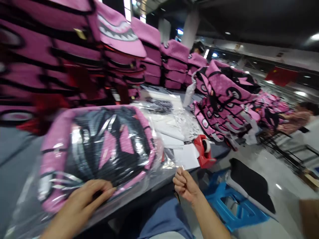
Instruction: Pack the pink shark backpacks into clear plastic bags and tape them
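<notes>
Rounded pink-and-blk fabric bag (96, 151) lies flat, blk panel w/ 2 pink patches facing up. It's inside a clear, glossy plastic sleeve (152, 181), wrinkled, spreading past the bag's edges, on the grey tabletop (15, 156) nr its front edge.

We have backpack (116, 146) in plastic sleeve (77, 141) on counter (12, 142), L of centre; our L hand (92, 196) at its front edge. Backpack stack (74, 49) directly behind. Papers (185, 156) R of backpack, then tape dispenser (204, 161) nr counter edge. Backpack heap (221, 89) behind dispenser. Stool (234, 214) on flr (290, 172), R of our R hand (183, 182); cushion (250, 184) atop.
</notes>
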The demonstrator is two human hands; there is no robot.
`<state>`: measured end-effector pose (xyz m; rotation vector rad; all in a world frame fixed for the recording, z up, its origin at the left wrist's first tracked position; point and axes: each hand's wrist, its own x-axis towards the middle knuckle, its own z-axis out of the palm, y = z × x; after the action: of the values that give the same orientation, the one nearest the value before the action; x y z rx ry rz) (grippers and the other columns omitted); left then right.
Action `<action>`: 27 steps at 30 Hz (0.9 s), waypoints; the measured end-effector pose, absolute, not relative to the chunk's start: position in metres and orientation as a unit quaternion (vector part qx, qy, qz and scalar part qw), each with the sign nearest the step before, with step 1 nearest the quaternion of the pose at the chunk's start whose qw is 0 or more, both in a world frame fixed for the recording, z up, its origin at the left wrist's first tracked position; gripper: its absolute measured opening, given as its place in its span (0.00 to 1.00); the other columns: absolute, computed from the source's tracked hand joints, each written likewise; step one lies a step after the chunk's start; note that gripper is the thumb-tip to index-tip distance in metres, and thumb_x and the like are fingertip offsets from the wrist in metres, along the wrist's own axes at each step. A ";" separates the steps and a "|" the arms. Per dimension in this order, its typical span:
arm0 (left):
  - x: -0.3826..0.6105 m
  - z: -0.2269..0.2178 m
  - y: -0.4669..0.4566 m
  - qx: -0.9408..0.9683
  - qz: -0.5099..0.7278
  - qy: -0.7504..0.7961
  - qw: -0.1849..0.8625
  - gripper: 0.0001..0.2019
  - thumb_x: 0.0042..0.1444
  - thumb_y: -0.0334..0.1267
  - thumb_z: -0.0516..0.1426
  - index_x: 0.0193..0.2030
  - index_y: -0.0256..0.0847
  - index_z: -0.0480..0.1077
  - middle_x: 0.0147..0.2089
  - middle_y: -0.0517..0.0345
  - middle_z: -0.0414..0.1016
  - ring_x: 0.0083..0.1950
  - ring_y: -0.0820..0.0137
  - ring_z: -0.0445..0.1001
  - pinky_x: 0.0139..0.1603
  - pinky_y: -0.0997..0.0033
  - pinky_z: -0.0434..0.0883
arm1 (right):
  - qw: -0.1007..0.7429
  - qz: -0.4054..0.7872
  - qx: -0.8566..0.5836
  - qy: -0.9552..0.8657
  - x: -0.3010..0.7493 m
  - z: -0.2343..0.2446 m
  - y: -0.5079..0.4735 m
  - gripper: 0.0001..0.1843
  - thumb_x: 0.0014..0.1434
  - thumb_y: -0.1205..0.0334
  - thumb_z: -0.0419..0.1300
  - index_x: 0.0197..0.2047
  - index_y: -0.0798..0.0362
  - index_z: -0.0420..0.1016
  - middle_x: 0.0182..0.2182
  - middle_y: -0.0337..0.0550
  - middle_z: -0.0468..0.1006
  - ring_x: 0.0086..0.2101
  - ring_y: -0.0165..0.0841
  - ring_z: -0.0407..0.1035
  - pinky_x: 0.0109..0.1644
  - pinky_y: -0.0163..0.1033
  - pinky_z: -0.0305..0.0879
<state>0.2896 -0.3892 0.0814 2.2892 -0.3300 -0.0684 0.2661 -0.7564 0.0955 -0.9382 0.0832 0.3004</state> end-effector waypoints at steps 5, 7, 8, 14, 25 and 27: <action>0.285 0.113 -0.405 0.893 -0.043 -0.096 0.437 0.25 0.57 0.65 0.52 0.25 0.46 0.69 0.32 0.56 0.78 0.39 0.60 0.75 0.45 0.61 0.69 | 0.597 0.329 -0.665 -0.306 0.327 0.170 -0.689 0.27 0.56 0.39 0.72 0.30 0.53 0.67 0.21 0.28 0.62 0.23 0.23 0.52 0.27 0.32 0.49; 0.284 0.114 -0.407 0.893 -0.040 -0.091 0.438 0.23 0.58 0.62 0.52 0.26 0.45 0.69 0.32 0.56 0.77 0.39 0.60 0.74 0.45 0.61 0.68 | 0.418 0.364 -0.721 -0.416 0.358 0.194 -0.664 0.25 0.60 0.40 0.68 0.31 0.53 0.69 0.23 0.29 0.63 0.25 0.24 0.54 0.31 0.33 0.51; 0.283 0.113 -0.407 0.893 -0.037 -0.091 0.438 0.22 0.59 0.61 0.52 0.26 0.45 0.69 0.32 0.57 0.77 0.39 0.60 0.74 0.45 0.61 0.68 | 0.331 0.366 -0.740 -0.457 0.371 0.201 -0.651 0.24 0.62 0.41 0.66 0.31 0.52 0.69 0.22 0.29 0.63 0.25 0.25 0.55 0.31 0.34 0.50; 0.280 0.106 -0.405 0.886 -0.035 -0.096 0.452 0.20 0.63 0.57 0.52 0.28 0.46 0.69 0.34 0.57 0.76 0.41 0.60 0.73 0.46 0.59 0.67 | -0.007 0.276 -0.844 -0.460 0.398 0.197 -0.603 0.17 0.58 0.49 0.72 0.31 0.49 0.72 0.25 0.30 0.72 0.28 0.28 0.65 0.32 0.35 0.47; 0.281 0.100 -0.404 0.887 -0.039 -0.112 0.447 0.18 0.65 0.53 0.54 0.29 0.45 0.68 0.34 0.59 0.75 0.41 0.62 0.73 0.46 0.60 0.68 | 0.064 0.110 -0.903 -0.410 0.349 0.175 -0.634 0.23 0.55 0.43 0.75 0.39 0.51 0.73 0.35 0.38 0.80 0.36 0.33 0.72 0.32 0.37 0.46; 0.280 0.097 -0.404 0.890 -0.006 -0.135 0.435 0.17 0.66 0.52 0.55 0.30 0.45 0.69 0.37 0.58 0.77 0.45 0.61 0.75 0.48 0.60 0.70 | 0.011 0.130 -0.893 -0.432 0.344 0.166 -0.628 0.26 0.53 0.40 0.75 0.40 0.51 0.74 0.38 0.41 0.80 0.39 0.36 0.73 0.31 0.39 0.43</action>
<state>0.2798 -0.4043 0.0974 2.2158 -0.3350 -0.0147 0.3442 -0.6276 0.1659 -2.7840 -1.3470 0.4046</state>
